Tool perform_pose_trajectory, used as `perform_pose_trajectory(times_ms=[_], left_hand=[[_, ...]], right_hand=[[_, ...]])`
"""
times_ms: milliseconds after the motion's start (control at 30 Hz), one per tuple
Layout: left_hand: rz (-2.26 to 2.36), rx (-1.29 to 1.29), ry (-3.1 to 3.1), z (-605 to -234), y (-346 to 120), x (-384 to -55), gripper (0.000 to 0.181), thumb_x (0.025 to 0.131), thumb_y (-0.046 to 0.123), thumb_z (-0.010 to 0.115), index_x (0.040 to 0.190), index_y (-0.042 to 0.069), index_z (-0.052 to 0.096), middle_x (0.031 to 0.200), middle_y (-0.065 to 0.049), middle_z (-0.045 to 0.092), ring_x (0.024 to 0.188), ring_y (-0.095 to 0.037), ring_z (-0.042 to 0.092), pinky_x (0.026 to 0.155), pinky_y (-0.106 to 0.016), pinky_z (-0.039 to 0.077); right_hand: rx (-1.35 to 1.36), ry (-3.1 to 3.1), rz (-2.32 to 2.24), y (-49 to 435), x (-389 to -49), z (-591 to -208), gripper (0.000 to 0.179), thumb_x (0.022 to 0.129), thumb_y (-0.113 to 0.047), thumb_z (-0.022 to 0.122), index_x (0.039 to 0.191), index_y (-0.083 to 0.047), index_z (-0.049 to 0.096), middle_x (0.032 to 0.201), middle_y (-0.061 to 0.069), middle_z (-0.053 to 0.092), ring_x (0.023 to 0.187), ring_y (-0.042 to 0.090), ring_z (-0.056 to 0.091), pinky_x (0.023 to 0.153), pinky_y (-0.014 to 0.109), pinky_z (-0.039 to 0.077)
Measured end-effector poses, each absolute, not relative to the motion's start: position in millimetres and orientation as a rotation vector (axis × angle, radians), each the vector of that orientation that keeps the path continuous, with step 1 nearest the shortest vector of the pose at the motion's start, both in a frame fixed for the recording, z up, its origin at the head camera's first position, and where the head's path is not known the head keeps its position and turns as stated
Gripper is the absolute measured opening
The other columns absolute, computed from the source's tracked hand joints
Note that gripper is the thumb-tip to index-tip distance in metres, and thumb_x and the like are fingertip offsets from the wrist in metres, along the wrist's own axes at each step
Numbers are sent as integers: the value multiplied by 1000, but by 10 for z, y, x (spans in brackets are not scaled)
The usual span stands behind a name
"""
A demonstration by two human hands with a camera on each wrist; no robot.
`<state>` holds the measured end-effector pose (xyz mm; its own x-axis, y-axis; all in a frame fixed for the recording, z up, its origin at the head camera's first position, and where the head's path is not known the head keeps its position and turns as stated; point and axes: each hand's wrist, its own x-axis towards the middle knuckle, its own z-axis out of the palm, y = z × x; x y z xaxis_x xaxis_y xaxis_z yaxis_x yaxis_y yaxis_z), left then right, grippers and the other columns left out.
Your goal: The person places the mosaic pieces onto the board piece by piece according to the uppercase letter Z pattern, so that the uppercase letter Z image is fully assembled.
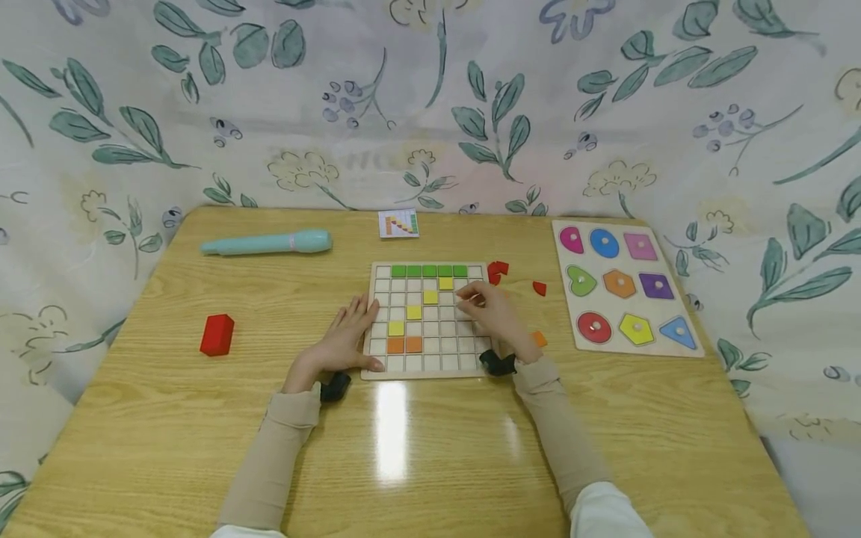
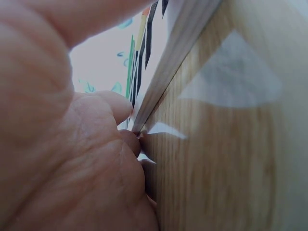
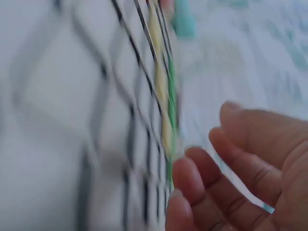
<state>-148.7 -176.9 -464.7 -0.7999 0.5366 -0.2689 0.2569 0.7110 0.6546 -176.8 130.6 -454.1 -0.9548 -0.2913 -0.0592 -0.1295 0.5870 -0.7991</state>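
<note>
A wooden grid board (image 1: 447,347) lies in front of me, with green square tiles (image 1: 429,270) in its top row. Yellow tiles (image 1: 430,297) step diagonally down to two orange tiles (image 1: 405,344) low on the left. My left hand (image 1: 339,340) rests along the board's left edge, fingers extended; the left wrist view shows the fingers (image 2: 115,106) right at the rim. Over the right side of the board hovers my right hand (image 1: 496,312), its fingers (image 3: 185,178) loosely bent, thumb apart from the index, nothing between them.
Loose red tiles (image 1: 496,270), another red piece (image 1: 539,288) and an orange tile (image 1: 539,339) lie right of the board. A pattern card (image 1: 398,223) stands behind it. Farther right is a shape puzzle (image 1: 612,305). On the left are a teal cylinder (image 1: 269,243) and a red block (image 1: 217,335).
</note>
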Motion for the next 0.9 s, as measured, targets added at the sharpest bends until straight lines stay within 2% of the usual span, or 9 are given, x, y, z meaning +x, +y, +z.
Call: perform_pose_trajectory(times_ms=[133, 233, 333, 467, 567, 733, 900], left_hand=[[825, 609, 2477, -4632, -1767, -1499, 118, 77, 36, 80, 154, -1, -1, 160, -23, -17, 148, -39, -18, 119, -57, -11], [827, 607, 2479, -4620, -1768, -1506, 117, 77, 35, 80, 154, -1, -1, 159, -24, -17, 148, -40, -18, 119, -57, -12], [844, 608, 2477, -4615, -1767, -1509, 117, 77, 33, 80, 154, -2, 0, 159, -25, -16, 147, -41, -18, 118, -57, -12], [843, 606, 2477, -4616, -1762, -1509, 116, 78, 33, 80, 154, -2, -1, 160, -24, -17, 148, -40, -18, 119, -57, -13], [835, 603, 2479, -4632, -1758, -1510, 116, 78, 34, 79, 154, -1, -1, 160, -23, -17, 148, -39, -19, 119, -56, -13], [829, 598, 2476, -4648, -1751, -1503, 117, 78, 34, 80, 154, -2, -1, 160, -23, -17, 148, -40, -18, 119, -57, -12], [841, 602, 2470, -4628, -1747, -1494, 117, 77, 33, 80, 154, -3, 0, 159, -25, -16, 148, -41, -18, 119, -58, -12]], right_hand=[[-182, 2663, -1291, 1685, -1855, -4529, 38, 92, -14, 66, 127, -1, 58, 127, 19, 60, 114, 36, 58, 97, 48, 49], [-181, 2681, -1217, 1891, -1889, -4541, 54, 88, -12, 70, 136, 2, 51, 135, 24, 55, 122, 41, 53, 104, 52, 44], [-204, 2689, -1117, 2000, -1901, -4553, 63, 85, -14, 73, 139, 4, 46, 140, 28, 48, 122, 43, 48, 107, 54, 40], [-200, 2682, -1028, 2029, -1912, -4577, 59, 87, -19, 71, 137, 2, 50, 143, 28, 38, 121, 42, 45, 110, 55, 36], [-188, 2680, -1015, 2017, -1913, -4598, 50, 89, -18, 70, 132, 0, 55, 141, 25, 38, 118, 39, 45, 109, 53, 36], [-211, 2679, -1065, 1976, -1893, -4622, 37, 88, -12, 69, 121, 1, 61, 128, 22, 48, 107, 34, 48, 101, 48, 42], [-274, 2686, -1139, 1914, -1882, -4636, 38, 86, -4, 69, 122, 6, 60, 119, 24, 54, 102, 34, 52, 92, 43, 45]])
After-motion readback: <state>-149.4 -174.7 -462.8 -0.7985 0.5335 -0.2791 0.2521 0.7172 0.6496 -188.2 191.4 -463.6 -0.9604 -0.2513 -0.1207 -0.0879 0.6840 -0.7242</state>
